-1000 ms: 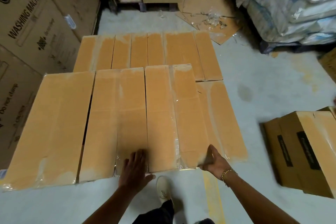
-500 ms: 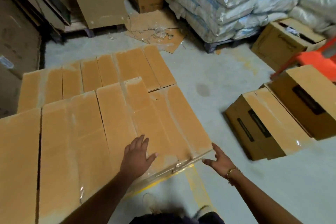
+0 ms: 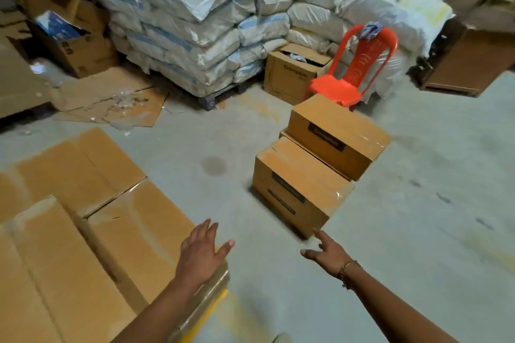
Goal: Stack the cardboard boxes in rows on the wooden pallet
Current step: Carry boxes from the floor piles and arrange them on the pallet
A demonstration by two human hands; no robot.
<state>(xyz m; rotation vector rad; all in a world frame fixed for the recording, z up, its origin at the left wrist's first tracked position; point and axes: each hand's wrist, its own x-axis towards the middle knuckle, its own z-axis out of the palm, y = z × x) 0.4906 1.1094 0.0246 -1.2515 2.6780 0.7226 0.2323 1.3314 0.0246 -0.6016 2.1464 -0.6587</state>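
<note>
Lower left: your left hand (image 3: 202, 255), fingers straight, empty, over a corner of the stacked boxes (image 3: 83, 231). Lower centre: your right hand (image 3: 327, 255), fingers spread, empty, beside the floor box (image 3: 298, 184).

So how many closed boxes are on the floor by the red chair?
2: the near box just beyond the right hand, and the far box behind it, before the red chair. More may hide underneath.

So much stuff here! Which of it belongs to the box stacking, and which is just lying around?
Job in hand: stacked boxes; near floor box; far floor box; left hand and right hand, both open.
Lying about: red chair; sacks; flat cardboard; open box beside the chair.
</note>
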